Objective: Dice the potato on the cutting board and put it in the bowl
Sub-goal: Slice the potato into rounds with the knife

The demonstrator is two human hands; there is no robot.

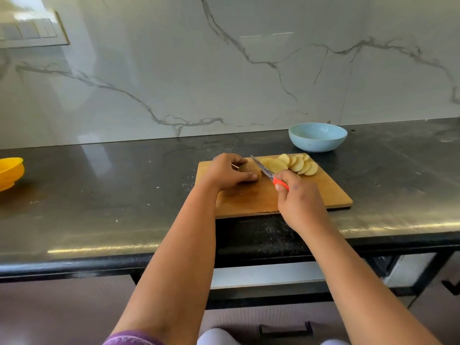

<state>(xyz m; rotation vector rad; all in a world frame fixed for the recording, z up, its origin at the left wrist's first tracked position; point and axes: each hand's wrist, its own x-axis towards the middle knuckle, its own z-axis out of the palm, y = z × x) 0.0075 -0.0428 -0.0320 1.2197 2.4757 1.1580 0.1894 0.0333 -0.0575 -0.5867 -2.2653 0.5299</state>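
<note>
- The potato, the part not yet cut, lies on the left half of the cutting board, near its far edge.
- Its long axis runs left to right, along the far edge of the board. The cut end looks toward the right, where the knife is.
- The left hand grips the potato from above and from the left. The fingers curl over the far side and the thumb presses the near side.
- The right hand is closed around the orange handle of the knife, near the middle of the board.
- The blade points away from the person and a little to the left. It crosses the long axis of the potato just at its right end, so I judge the next slice comes from this end.
- The two hands are apart, with the blade between them. The left hand is nearer to the potato; the right one reaches it only through the knife.
- The slices lie in a fan near the far right corner of the board, just to the right of the blade.
- The blue bowl stands on the counter just behind the far right corner of the board. I see nothing inside, but its bottom is hidden.
- In my judgement the work is at slicing; no dice are made yet.
</note>
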